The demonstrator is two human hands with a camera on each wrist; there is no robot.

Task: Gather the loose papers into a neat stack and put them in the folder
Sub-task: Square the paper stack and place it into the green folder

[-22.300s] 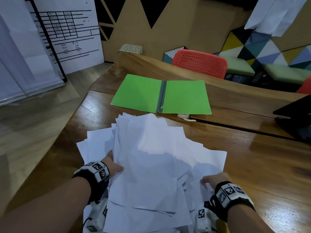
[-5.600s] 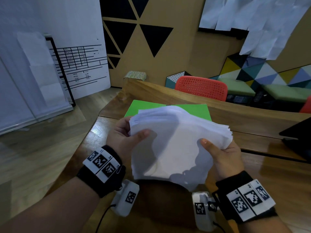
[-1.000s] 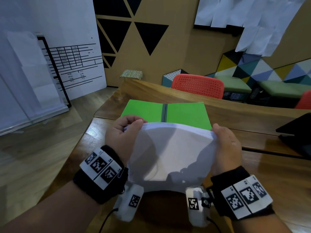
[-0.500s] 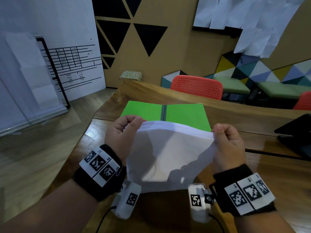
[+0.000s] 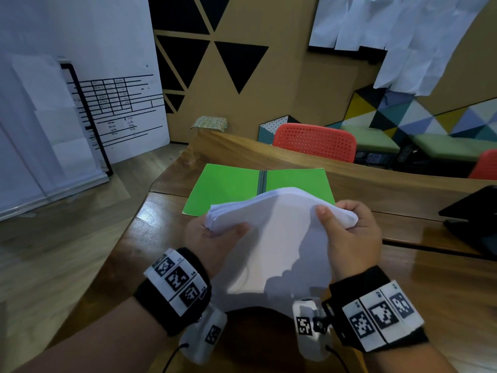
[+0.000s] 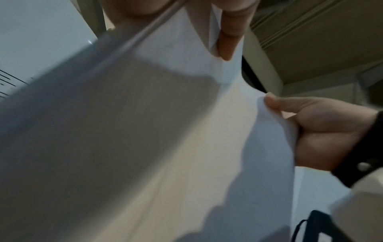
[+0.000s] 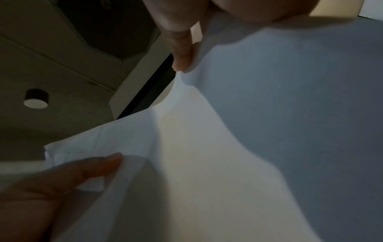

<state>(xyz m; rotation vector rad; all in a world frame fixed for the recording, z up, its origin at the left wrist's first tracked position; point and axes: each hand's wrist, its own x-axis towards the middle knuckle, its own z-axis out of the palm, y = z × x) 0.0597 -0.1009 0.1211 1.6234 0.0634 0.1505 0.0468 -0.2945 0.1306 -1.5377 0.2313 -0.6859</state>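
I hold a thick stack of white papers (image 5: pixel 271 238) upright above the wooden table (image 5: pixel 443 286), its top edge bowed upward. My left hand (image 5: pixel 215 232) grips the stack's upper left corner, thumb on the near face. My right hand (image 5: pixel 347 232) pinches the upper right corner, which is bent over. The open green folder (image 5: pixel 228 184) lies flat on the table just beyond the stack. In the left wrist view the papers (image 6: pixel 165 131) fill the frame, with the right hand (image 6: pixel 323 127) at their edge. In the right wrist view the sheets (image 7: pixel 248 131) hang under my thumb, and the left hand (image 7: pixel 62 180) holds the far corner.
A dark laptop-like object (image 5: pixel 473 216) sits at the table's right edge. Red chairs (image 5: pixel 314 141) stand behind the table's raised far ledge. A whiteboard (image 5: pixel 118 114) leans at the left, beyond the table's left edge over the wooden floor.
The stack's top edge has bowed up in the middle. Both hands shifted their grip, with thumbs now on the near face, and the right corner is now folded over.
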